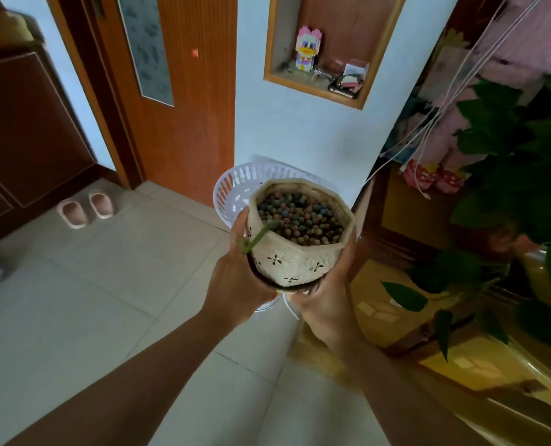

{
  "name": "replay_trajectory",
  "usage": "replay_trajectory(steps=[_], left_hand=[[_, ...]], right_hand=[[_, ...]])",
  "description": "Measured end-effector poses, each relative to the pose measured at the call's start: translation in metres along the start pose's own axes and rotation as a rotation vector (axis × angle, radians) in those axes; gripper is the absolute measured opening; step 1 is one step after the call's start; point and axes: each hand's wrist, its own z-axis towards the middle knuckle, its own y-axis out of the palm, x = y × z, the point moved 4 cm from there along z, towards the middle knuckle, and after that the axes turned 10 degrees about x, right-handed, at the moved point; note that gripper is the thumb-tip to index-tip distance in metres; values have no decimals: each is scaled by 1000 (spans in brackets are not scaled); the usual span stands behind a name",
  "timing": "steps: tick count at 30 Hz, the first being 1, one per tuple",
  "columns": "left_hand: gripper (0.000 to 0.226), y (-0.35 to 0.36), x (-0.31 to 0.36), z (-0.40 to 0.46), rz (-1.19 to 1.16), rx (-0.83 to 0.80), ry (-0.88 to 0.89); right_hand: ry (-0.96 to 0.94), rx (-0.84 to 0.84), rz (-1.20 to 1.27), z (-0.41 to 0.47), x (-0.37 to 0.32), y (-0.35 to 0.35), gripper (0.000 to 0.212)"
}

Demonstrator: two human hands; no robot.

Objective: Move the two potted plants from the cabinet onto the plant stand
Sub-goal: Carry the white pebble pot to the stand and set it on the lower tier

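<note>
Both arms reach forward to the centre of the frame. The left hand (pixel 235 278) wraps the left side of a cream octagonal flower pot (pixel 300 243), fingers closed on it; the right hand (pixel 324 307) cups the pot from below right — also gripping. The pot, filled with coloured clay pebbles (pixel 300 217), is held in the air, in front of the white plastic plant stand (pixel 232 188). A green stem (pixel 258 235) leans over its left rim.

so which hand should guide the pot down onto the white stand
Probably the left hand: it grips the pot on the side facing the stand. The right hand supports underneath.
</note>
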Motion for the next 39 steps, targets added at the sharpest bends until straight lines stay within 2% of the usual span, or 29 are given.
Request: replay_trajectory(steps=[4, 9, 19, 29, 39], left_hand=[[128, 20, -21, -34, 4, 20, -49], [124, 40, -59, -69, 6, 34, -144], [126, 82, -160, -82, -18, -27, -218], [123, 134, -243, -64, -1, -73, -176], [128, 203, -322, -66, 33, -4, -141]], right_hand=[[37, -56, 10, -22, 33, -7, 135], [-2, -124, 2, -50, 77, -3, 135], [80, -115, -73, -73, 182, 41, 136], [126, -73, -88, -69, 274, 75, 135], [-5, -114, -72, -56, 364, 90, 135]])
